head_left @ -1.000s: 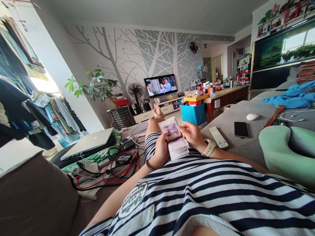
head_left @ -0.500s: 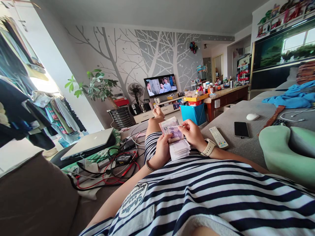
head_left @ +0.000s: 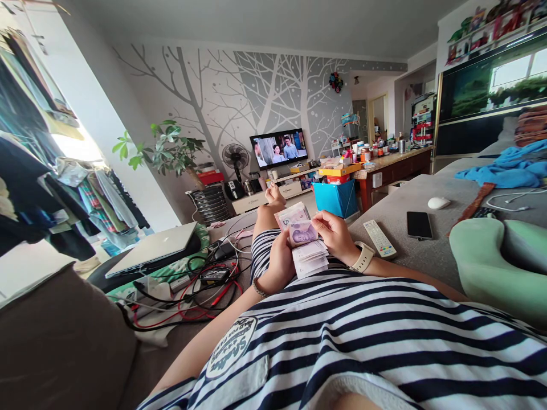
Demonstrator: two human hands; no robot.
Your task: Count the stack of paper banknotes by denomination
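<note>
A stack of purple banknotes (head_left: 304, 232) is held over my lap. My left hand (head_left: 280, 259) is closed around the stack's left side, its thumb at the edge. The lower part of the notes fans downward in several loose layers toward my striped clothing (head_left: 342, 319). On the other side, my right hand (head_left: 335, 234) pinches the right edge of the upper note, which shows a portrait and bends toward me. Behind it stand further notes with a figure 5 visible. The fingertips under the notes are hidden.
A white remote control (head_left: 379, 239), a black phone (head_left: 419, 225) and a white mouse (head_left: 439, 203) lie on the sofa to the right, near a green neck pillow (head_left: 478, 250). Tangled cables (head_left: 200, 290) and a laptop (head_left: 154, 247) lie to the left.
The upper note has been bent down toward me by my right hand, so its portrait now shows. My left thumb has drawn back to the edge of the stack.
</note>
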